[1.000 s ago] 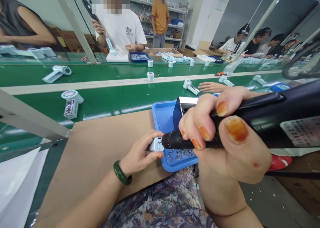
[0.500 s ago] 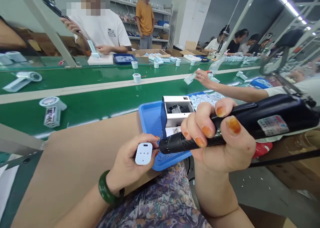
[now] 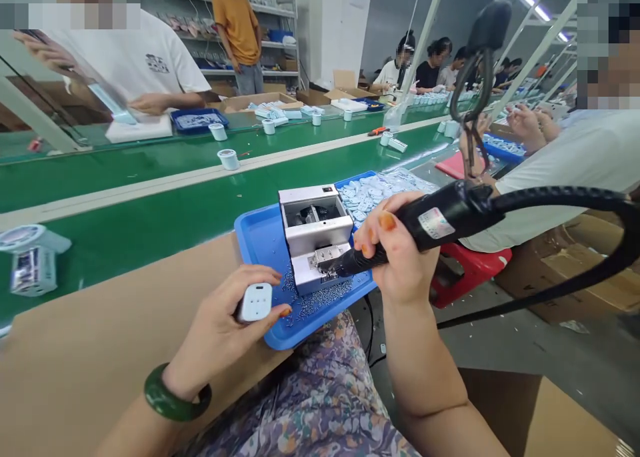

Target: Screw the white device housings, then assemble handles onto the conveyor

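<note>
While the left hand (image 3: 225, 323) held the part (image 3: 257, 301), the driver (image 3: 435, 220) pointed at the feeder (image 3: 317, 223)

Where the left forearm crossed the brown board (image 3: 125, 323), a green bangle (image 3: 173, 397) ringed the wrist. Left fingers and thumb were curled around the part's sides; its end face, with a slot and small holes, faced the camera. Part was near the board's edge, just left of the blue tray (image 3: 255, 240). Right hand (image 3: 400, 257) was wrapped tight around the driver, nose down-left at the feeder's front. Couldn't tell if the tip touched. Black cable (image 3: 560, 283) looped off right.

Feeder stood in the tray, loose screws (image 3: 320, 303) scattered by its front. Second blue tray (image 3: 367, 175) behind it bore pale blue pieces (image 3: 365, 200). Red stool (image 3: 470, 267) was off right, next to a co-worker in a white top (image 3: 540, 170).

Beyond: green belt (image 3: 175, 190), a boxy-handled unit (image 3: 35, 270) at left, a cup (image 3: 229, 160) farther along. Across it, a person in a white tee (image 3: 155, 57) had a hand on a dark tool. Farthest back, someone in orange (image 3: 240, 27) stood by shelves (image 3: 280, 43).
</note>
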A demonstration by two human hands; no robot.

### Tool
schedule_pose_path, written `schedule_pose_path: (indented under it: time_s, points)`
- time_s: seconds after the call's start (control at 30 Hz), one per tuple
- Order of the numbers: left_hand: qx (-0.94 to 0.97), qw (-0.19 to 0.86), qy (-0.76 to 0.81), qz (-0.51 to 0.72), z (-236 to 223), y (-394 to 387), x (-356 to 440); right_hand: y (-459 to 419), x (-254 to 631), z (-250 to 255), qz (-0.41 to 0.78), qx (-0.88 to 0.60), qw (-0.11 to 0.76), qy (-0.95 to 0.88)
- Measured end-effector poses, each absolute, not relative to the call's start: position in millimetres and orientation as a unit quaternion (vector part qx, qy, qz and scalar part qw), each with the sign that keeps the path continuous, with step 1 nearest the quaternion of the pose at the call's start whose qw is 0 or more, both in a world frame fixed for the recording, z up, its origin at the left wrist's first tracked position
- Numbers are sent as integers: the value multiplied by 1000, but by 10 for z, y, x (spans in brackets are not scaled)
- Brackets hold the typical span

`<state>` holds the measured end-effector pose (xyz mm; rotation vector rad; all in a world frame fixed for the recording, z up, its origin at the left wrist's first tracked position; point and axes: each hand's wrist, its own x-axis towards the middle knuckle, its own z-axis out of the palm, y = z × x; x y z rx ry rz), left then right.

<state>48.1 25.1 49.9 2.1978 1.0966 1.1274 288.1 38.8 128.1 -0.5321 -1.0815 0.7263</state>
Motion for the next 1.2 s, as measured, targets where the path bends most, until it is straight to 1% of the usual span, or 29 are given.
schedule_pose_path:
  time_s: [0.13, 0.23, 0.4, 0.53, 0.63, 0.83, 0.93, 1.07, 1.13, 1.2]
  points:
    - [725, 219, 472, 451, 448, 188, 391, 417, 2856, 1215, 339, -224, 756, -512]
    - [695, 232, 488, 475, 459, 143, 363, 438, 2843, 1195, 336, -231, 756, -512]
    - [713, 266, 441, 476, 526, 117, 461, 405, 2805, 1221, 338, -245, 754, -507]
    - [752, 251, 413, 448, 600, 102, 648, 243, 2781, 1414, 388, -205, 767, -469]
    - [779, 238, 385, 433, 649, 94, 773, 127, 2794, 1554, 420, -187, 759, -461]
    - [779, 238, 357, 456, 632, 91, 811, 88, 2861, 1585, 462, -171, 752, -438]
    - [794, 238, 346, 441, 565, 105, 745, 122, 2890, 1531, 441, -187, 763, -433]
    - [817, 208, 374, 386, 485, 137, 607, 211, 2908, 1398, 341, -212, 803, -440]
    - [807, 227, 384, 387, 471, 155, 538, 266, 2903, 1323, 311, -230, 796, -466]
    - [782, 244, 408, 403, 472, 169, 479, 317, 2889, 1265, 304, -242, 780, -491]
